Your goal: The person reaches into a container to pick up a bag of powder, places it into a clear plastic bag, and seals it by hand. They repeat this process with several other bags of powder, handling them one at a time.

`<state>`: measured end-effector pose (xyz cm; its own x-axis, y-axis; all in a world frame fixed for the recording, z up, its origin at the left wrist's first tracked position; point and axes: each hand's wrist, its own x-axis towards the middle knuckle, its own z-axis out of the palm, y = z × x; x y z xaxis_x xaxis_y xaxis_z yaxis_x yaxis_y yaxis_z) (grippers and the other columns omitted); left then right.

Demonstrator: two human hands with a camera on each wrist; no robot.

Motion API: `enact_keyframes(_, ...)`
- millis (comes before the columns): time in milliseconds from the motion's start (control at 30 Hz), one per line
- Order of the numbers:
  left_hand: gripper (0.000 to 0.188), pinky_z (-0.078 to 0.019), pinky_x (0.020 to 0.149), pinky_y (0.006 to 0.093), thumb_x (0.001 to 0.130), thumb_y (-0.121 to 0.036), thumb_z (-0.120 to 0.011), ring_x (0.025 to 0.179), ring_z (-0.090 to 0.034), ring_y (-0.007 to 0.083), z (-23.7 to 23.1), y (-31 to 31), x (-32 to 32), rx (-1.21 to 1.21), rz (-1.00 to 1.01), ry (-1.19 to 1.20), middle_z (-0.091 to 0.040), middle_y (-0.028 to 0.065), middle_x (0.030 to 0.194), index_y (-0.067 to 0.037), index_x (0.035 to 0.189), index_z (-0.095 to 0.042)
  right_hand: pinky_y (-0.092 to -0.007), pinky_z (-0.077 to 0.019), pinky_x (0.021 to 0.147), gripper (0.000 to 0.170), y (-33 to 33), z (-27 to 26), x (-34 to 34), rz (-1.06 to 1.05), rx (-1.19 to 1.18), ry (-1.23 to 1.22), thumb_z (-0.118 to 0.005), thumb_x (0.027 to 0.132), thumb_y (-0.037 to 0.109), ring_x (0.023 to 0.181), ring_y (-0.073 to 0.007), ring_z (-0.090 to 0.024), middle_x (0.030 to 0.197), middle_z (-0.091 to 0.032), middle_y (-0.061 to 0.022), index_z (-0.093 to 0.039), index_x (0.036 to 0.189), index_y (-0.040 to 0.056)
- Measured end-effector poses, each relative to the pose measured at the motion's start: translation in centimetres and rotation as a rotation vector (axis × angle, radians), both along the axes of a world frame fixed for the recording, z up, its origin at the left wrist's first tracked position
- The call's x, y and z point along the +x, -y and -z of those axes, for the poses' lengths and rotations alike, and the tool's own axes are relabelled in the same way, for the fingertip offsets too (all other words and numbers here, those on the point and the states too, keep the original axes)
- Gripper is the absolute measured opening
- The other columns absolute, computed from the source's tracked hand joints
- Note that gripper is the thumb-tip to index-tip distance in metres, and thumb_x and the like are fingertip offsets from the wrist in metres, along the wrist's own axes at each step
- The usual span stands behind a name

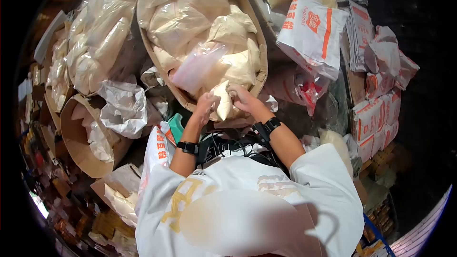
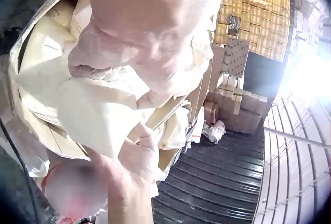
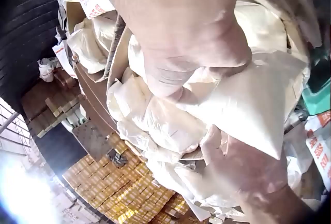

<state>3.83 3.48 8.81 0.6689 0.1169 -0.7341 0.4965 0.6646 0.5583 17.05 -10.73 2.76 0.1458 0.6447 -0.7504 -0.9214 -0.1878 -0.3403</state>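
Both hands hold a small plastic bag of cream-coloured powder [image 1: 223, 101] over the near edge of a large cardboard box [image 1: 262, 43]. On the bag's left side my left hand [image 1: 205, 107] grips the film, its fingers curled in the left wrist view. My right hand [image 1: 244, 99] pinches the opposite side, thumb and fingers bent round the plastic in the right wrist view. The bag [image 2: 98, 115] tapers to a corner pointing down toward the body. Beneath and beyond it, similar filled bags [image 1: 176, 14] fill the box, with a pinkish clear plastic sheet [image 1: 197, 69] among them.
Another bundle of filled bags [image 1: 102, 33] stands at left, above an open carton [image 1: 78, 150] and crumpled white plastic [image 1: 124, 109]. At right are a printed white sack [image 1: 312, 33] and stacked printed packs [image 1: 376, 119]. Stacked yellow cartons [image 2: 258, 12] appear in the left wrist view.
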Motion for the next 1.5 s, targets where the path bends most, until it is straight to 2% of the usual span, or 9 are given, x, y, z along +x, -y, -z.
enact_keyframes(300,0.007,-0.0441,0.054,0.0338,0.073,-0.001,-0.066,0.065,-0.057,0.0155,7.4,1.7,-0.3,0.717,-0.008,-0.305,-0.063,0.0077,0.078,-0.001,0.077,-0.06,-0.0438,-0.0546,0.077,0.031,-1.8,-1.9,-2.5,-0.43,-0.6,1.189,-0.069,0.073,0.01,0.093,-0.039,-0.068,0.097,-0.069,-0.0241,-0.067,0.101,-0.0044)
enact_keyframes(433,0.008,-0.042,0.05,0.0373,0.078,-0.008,-0.067,0.059,-0.057,0.0183,10.4,2.3,0.2,0.751,-0.108,-0.399,-0.063,0.0092,0.074,-0.001,0.078,-0.065,-0.0453,-0.0524,0.081,0.024,-2.0,-0.7,-3.2,-0.314,-0.795,1.138,-0.065,0.076,0.012,0.096,-0.0426,-0.065,0.098,-0.068,-0.0275,-0.07,0.094,-0.0029)
enact_keyframes(633,0.026,-0.0499,0.071,0.0372,0.088,-0.016,-0.063,0.083,-0.065,0.0236,17.6,6.6,-0.6,0.209,-0.546,-0.212,-0.07,0.0172,0.096,0.004,0.102,-0.066,-0.0495,-0.0519,0.075,0.026,-0.9,6.0,-5.0,0.164,-0.542,0.651,-0.052,0.087,0.011,0.082,-0.0382,-0.064,0.093,-0.066,-0.0216,-0.062,0.106,-0.0037)
enact_keyframes(767,0.034,-0.0523,0.081,0.0342,0.088,-0.021,-0.066,0.097,-0.065,0.0235,8.5,7.2,1.3,0.594,-0.373,-0.646,-0.068,0.0107,0.106,-0.001,0.116,-0.062,-0.0465,-0.0506,0.073,0.023,0.7,11.6,-5.2,0.475,-0.144,-0.15,-0.045,0.094,0.011,0.081,-0.0313,-0.06,0.08,-0.06,-0.0113,-0.054,0.113,0.0019)
enact_keyframes(867,0.05,-0.0554,0.077,0.0369,0.087,-0.026,-0.067,0.094,-0.067,0.0264,15.5,8.9,0.3,0.067,-0.791,-0.388,-0.065,0.015,0.109,0.002,0.125,-0.056,-0.0375,-0.0464,0.06,0.013,2.4,8.6,-5.1,0.454,0.048,-0.362,-0.044,0.095,0.012,0.059,-0.0235,-0.051,0.065,-0.05,-0.0063,-0.054,0.092,0.0055)
enact_keyframes(967,0.054,-0.0563,0.075,0.0402,0.085,-0.02,-0.063,0.094,-0.066,0.0282,10.1,8.2,2.3,-0.042,-0.899,-0.581,-0.061,0.018,0.118,0.004,0.131,-0.048,-0.0357,-0.046,0.058,0.01,3.3,10.2,-5.1,0.277,0.092,-0.139,-0.047,0.094,0.011,0.056,-0.0211,-0.052,0.064,-0.052,-0.0058,-0.053,0.089,0.0062)
enact_keyframes(1100,0.059,-0.0505,0.088,0.0384,0.079,-0.006,-0.061,0.107,-0.062,0.0284,13.8,8.1,0.7,0.185,-0.648,-0.589,-0.06,0.0169,0.123,-0.004,0.135,-0.045,-0.0484,-0.0496,0.071,0.016,2.2,5.6,-4.5,-0.327,-0.675,1.295,-0.055,0.084,0.008,0.08,-0.0414,-0.064,0.079,-0.062,-0.0223,-0.053,0.099,0.0025)
enact_keyframes(1267,0.064,-0.0473,0.093,0.0355,0.076,0.0,-0.06,0.112,-0.061,0.0286,14.6,8.7,-0.7,0.425,-0.565,-0.368,-0.061,0.0132,0.127,-0.006,0.137,-0.045,-0.0522,-0.0491,0.076,0.04,0.6,-1.6,-1.1,-0.716,-0.286,1.591,-0.064,0.077,0.008,0.089,-0.0458,-0.062,0.091,-0.065,-0.0244,-0.05,0.114,0.0083)
enact_keyframes(1500,0.048,-0.0491,0.091,0.0379,0.075,-0.005,-0.063,0.106,-0.064,0.0352,8.7,7.0,-0.9,0.766,-0.012,-0.553,-0.068,0.0191,0.11,-0.002,0.123,-0.057,-0.0512,-0.0504,0.074,0.025,-2.5,-2.0,0.3,-0.766,-0.658,1.385,-0.061,0.076,0.01,0.088,-0.0453,-0.064,0.088,-0.067,-0.025,-0.06,0.1,0.0074)
